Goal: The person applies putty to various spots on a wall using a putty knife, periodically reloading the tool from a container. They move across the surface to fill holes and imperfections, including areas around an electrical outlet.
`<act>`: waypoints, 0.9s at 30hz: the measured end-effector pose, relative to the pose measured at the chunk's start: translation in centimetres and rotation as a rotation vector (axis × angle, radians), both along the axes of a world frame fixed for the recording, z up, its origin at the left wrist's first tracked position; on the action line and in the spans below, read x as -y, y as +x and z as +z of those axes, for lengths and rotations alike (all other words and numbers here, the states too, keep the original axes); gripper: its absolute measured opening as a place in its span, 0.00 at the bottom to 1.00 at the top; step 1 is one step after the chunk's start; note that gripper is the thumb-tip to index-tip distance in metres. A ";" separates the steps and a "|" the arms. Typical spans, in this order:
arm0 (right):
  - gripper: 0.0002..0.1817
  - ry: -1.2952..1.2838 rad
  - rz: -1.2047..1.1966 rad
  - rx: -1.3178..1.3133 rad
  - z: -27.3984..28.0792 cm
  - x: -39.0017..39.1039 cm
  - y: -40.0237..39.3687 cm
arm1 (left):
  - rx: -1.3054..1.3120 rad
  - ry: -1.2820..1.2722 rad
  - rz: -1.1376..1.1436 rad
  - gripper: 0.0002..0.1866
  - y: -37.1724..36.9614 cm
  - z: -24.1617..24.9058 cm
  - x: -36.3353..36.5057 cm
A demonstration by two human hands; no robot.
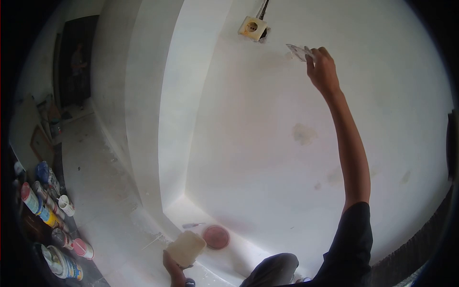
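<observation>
Right hand (324,67) grips a thin grey-white scraper (300,52), blade angled up-left at the white wall (258,129); left hand (175,266) holds a cream board (187,248). Labels unreadable.

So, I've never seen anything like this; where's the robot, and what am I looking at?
There's no robot: a person works bare-handed, wearing a head camera that took this single picture, looking forward and down. The raised right hand holds a flat-bladed tool at the pale wall, near a power socket. The low left hand holds a pale, flattish piece. Beside that piece, a round reddish item and a small tool lie below the wall. Paint-style cans sit far left.
</observation>
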State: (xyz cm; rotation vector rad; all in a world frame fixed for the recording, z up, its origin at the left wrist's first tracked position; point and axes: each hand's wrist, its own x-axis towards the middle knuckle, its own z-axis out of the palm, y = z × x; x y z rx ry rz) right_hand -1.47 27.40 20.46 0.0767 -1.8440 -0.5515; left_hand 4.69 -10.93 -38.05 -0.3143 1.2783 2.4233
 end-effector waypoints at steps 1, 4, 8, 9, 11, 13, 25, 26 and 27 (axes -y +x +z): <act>0.09 -0.018 -0.047 -0.045 1.9 -0.8 0.1 | 0.000 -0.005 0.003 0.37 0.0 0.2 0.0; 0.16 -0.319 -0.162 -0.006 7.2 -1.0 1.4 | 0.004 -0.023 0.019 0.37 0.5 1.6 -0.2; 0.18 -0.443 -0.211 0.068 10.7 -3.0 1.5 | 0.013 -0.022 0.003 0.38 0.8 2.1 -0.3; 0.19 -0.521 -0.215 0.103 10.8 -3.4 1.5 | 0.027 -0.022 0.014 0.38 0.7 2.0 -0.4; 0.19 -0.579 -0.199 0.101 11.2 -4.2 1.5 | 0.022 -0.028 0.000 0.38 0.7 2.0 -0.3; 0.19 -0.632 -0.171 0.098 10.8 -4.7 1.3 | 0.014 -0.028 -0.003 0.38 0.6 2.0 -0.3; 0.13 0.629 -0.406 -0.028 -1.3 -4.2 -3.0 | 0.012 -0.019 -0.013 0.38 -0.3 -0.1 -1.9; 0.15 0.620 -0.394 -0.015 -3.1 -4.1 -3.5 | 0.014 -0.017 -0.001 0.38 -0.2 -0.2 -2.1; 0.16 0.652 -0.392 0.008 -4.8 -4.4 -3.9 | 0.017 -0.016 0.011 0.39 -0.2 -0.2 -2.1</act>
